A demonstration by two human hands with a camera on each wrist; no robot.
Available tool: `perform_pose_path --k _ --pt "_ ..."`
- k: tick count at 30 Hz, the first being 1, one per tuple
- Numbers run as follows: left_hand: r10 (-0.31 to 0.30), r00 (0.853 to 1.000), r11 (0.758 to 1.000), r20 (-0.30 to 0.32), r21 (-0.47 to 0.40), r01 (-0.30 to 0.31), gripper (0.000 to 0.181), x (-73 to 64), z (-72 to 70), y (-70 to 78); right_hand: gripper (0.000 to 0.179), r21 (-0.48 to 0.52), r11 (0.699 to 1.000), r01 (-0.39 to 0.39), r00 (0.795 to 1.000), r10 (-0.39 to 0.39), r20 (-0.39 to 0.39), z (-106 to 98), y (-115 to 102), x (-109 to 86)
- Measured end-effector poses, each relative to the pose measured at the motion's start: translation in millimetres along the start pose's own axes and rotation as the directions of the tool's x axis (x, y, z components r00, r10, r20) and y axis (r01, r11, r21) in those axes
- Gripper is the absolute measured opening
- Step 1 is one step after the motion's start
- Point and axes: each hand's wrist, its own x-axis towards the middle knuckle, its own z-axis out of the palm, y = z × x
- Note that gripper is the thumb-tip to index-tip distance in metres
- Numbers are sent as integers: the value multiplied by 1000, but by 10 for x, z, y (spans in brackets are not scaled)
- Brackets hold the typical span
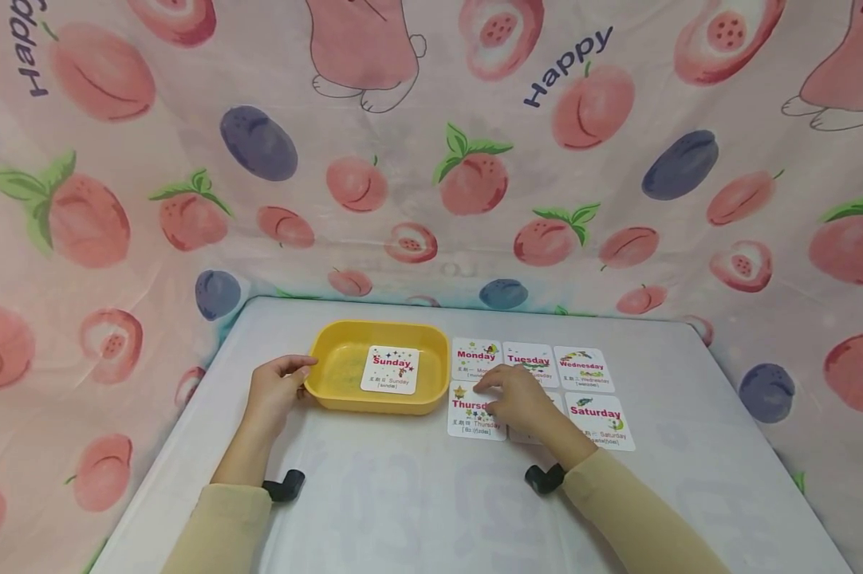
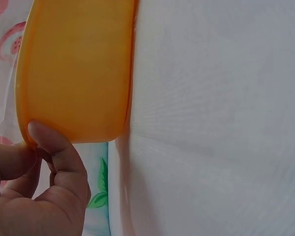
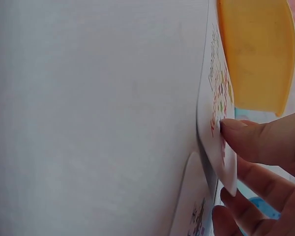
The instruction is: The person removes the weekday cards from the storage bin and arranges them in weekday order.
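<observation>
My left hand point(image 1: 269, 395) pinches the left end of a yellow plastic tray point(image 1: 340, 368), thumb on the inner side of its rim in the left wrist view. Inside the tray lies a white card printed Sunday point(image 1: 389, 370). Right of the tray, my right hand point(image 1: 523, 405) pinches the edge of the Thursday card point(image 1: 474, 428). The right wrist view shows the thumb point(image 3: 258, 140) on the card's face, fingers behind it, and that edge slightly raised. Another card point(image 1: 523, 438) is mostly hidden under the right hand, its word covered.
Behind the right hand stand in a row the Monday point(image 1: 476, 368), Tuesday point(image 1: 539, 375) and Wednesday point(image 1: 582, 368) cards, lying flat. The Saturday card point(image 1: 598, 414) lies right of the hand. A white cloth covers the table point(image 1: 403, 494); a fruit-print curtain point(image 1: 417, 159) hangs behind.
</observation>
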Motion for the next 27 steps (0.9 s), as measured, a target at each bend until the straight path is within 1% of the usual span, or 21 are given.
perform_pose_path --k 16,23,27 --pt "10 1000 1000 -3 -11 -10 27 -8 1 -7 38 -24 998 55 998 -55 -21 -12 7 4" --pt "-2 1000 1000 0 -12 2 27 -10 0 3 48 -34 996 85 996 -87 -38 -41 5 24" --pt "-5 1000 1000 4 -8 5 27 -10 -1 7 54 -53 991 119 991 -122 -54 -58 8 36"
